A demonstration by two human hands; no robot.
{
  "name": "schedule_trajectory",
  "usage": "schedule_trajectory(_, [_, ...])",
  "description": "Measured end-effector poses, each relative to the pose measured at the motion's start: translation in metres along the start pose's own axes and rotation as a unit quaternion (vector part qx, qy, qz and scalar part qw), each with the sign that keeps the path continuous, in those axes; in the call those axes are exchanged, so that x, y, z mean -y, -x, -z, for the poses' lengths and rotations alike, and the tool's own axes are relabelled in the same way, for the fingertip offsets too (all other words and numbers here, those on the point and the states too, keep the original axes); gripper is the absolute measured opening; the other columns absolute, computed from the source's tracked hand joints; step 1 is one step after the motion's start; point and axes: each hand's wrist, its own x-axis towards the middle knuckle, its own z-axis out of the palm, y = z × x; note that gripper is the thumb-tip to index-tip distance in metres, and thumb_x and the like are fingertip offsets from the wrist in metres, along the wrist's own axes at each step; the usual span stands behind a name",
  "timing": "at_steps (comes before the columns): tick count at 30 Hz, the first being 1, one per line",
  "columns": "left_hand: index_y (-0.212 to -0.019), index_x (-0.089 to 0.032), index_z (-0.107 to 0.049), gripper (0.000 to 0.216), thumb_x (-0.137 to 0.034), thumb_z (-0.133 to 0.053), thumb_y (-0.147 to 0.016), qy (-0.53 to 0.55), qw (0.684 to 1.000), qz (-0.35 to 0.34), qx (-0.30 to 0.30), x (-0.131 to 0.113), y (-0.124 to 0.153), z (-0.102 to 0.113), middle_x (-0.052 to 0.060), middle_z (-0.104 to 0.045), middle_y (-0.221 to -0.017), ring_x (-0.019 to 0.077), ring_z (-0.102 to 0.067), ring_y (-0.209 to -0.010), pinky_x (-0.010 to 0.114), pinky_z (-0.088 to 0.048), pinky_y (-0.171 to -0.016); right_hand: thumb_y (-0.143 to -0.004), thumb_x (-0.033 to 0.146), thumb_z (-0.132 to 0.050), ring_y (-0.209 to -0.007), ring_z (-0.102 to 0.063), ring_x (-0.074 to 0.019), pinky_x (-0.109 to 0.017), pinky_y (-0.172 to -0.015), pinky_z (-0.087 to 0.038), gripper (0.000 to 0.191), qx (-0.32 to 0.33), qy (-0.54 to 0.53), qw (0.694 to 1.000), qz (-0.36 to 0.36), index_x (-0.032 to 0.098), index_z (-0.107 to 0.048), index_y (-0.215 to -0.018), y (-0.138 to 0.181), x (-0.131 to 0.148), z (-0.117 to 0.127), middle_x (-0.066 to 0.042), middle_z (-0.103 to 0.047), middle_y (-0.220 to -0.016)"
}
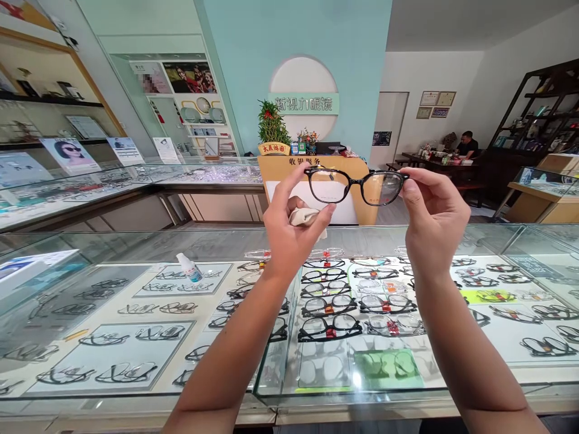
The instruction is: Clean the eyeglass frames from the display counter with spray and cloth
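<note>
Above the middle of the glass worktop (136, 395), I hold black glasses (356, 181) up, roughly level. My left hand (283, 235) pinches their left end, its thumb by the lower rim, with a pale cloth (304, 217) tucked against the palm under curled fingers. My right hand (436, 223) grips the right corner between thumb and forefinger. Below, rows of frames (330, 327) lie under the glass, and to the left a white spray bottle (189, 268) stands on the worktop, well apart from either hand. I judge this step to be a look at the lenses (384, 188); whether they are clean I cannot tell. As I see it, the next move calls for a light hold at the ends, the right hand steadying while the left works the cloth free.
</note>
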Motion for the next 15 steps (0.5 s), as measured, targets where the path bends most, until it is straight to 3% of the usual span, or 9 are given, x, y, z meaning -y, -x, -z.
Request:
schedule_trajectory(6, [-0.155, -0.032, -0.054, 0.078, -0.066, -0.078, -0.090, -0.030, 0.998, -0.018, -0.045, -0.007, 0.007, -0.007, 0.014, -0.063, -0.154, 0.0213, -0.072, -0.095, 0.032, -0.056, -0.070, -0.107, 0.045, -0.057, -0.110, -0.077, -0.0274, -0.050, -0.097, -0.065, 0.032, 0.011, 0.022, 1.000, 0.012, 0.027, -0.075, -0.127, -0.001, -0.007, 0.000, -0.011, -0.077, -0.118])
schedule_trajectory(15, [-0.153, -0.029, -0.052, 0.079, -0.065, -0.081, -0.088, -0.036, 0.995, -0.061, -0.075, -0.002, 0.012, -0.010, 0.016, -0.060, -0.159, 0.0252, -0.073, -0.109, 0.035, -0.060, -0.074, -0.106, 0.046, -0.061, -0.129, -0.075, -0.0280, -0.052, -0.107, -0.063, 0.029, 0.048, -0.051, 0.997, -0.039, 0.030, -0.072, -0.127, -0.004, -0.018, 0.000, -0.010, -0.078, -0.135])
